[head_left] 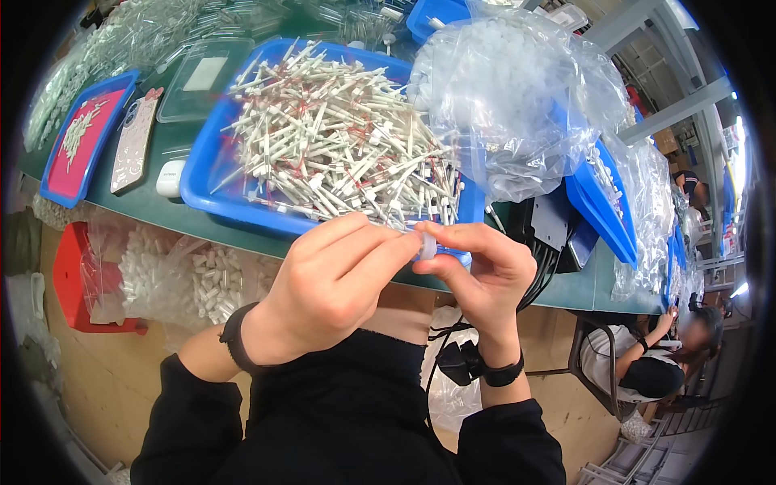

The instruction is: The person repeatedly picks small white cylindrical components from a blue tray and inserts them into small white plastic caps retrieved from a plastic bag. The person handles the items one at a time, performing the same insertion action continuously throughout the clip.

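Both my hands meet at the front edge of a blue tray [242,212] heaped with thin white plastic stick-like parts [339,129], some with red bits among them. Between thumb and fingers, my right hand [489,271] grips a small round, translucent whitish cap [427,246]. My left hand [327,279] is closed in a pinch right against the cap; its fingers hide whatever lies between them. Right of the tray sits a clear plastic bag [505,97] full of small translucent white pieces.
A phone [133,144], a white earbud case [170,179] and a small blue-rimmed red tray [61,174] lie at left. Below the table stands a red stool [77,283] beside bagged white parts [214,283]. Black cables hang at right; a co-worker [647,364] sits beyond.
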A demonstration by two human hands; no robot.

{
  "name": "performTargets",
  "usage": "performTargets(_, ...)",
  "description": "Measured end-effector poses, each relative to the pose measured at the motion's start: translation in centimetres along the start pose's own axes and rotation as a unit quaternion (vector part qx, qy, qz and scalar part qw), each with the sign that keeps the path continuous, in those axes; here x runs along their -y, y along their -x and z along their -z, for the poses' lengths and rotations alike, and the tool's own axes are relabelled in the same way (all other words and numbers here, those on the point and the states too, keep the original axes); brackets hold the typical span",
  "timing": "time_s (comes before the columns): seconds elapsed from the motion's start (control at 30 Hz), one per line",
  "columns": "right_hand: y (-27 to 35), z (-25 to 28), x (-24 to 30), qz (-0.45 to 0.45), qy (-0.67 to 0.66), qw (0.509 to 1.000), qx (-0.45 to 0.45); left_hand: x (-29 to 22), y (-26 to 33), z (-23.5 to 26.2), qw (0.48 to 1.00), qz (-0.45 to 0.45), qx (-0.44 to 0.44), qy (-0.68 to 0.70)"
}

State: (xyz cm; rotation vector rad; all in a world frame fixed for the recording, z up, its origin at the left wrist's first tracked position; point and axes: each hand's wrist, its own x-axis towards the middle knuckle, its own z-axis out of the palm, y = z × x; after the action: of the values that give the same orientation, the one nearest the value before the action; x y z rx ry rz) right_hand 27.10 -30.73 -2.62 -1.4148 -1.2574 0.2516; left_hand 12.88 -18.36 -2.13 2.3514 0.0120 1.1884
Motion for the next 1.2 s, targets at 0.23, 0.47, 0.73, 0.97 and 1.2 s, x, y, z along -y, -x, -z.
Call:
performTargets(0.23,-1.0,2.4,1.4,0.044,0.065,0.997,-0.002,0.0,-1.0,1.4,0.998,0.046,0.026,0.031)
performTargets(0.47,-2.5,18.5,-1.3,0.069,0.179,0.879,-0.436,4.7,-1.0,4.9,0.983,0.112,0.066,-0.126)
performTargets(0.73,-4.6,23.5,-6.0,-0.239,0.503,0.76,-0.336,4.8,-0.6,5.0,0.967,0.073,0.116,-0.214)
performTargets(0.97,-6.5,14.1,2.2,0.177,0.436,0.764,-0.441,5.3,-1.2,5.2,0.97,0.039,0.082,-0.224)
performTargets(1.2,-13.4,6.8,-3.2,0.06,0.505,0.858,-0.068,3.6,-2.5,4.5,0.986,0.125,0.05,-0.097)
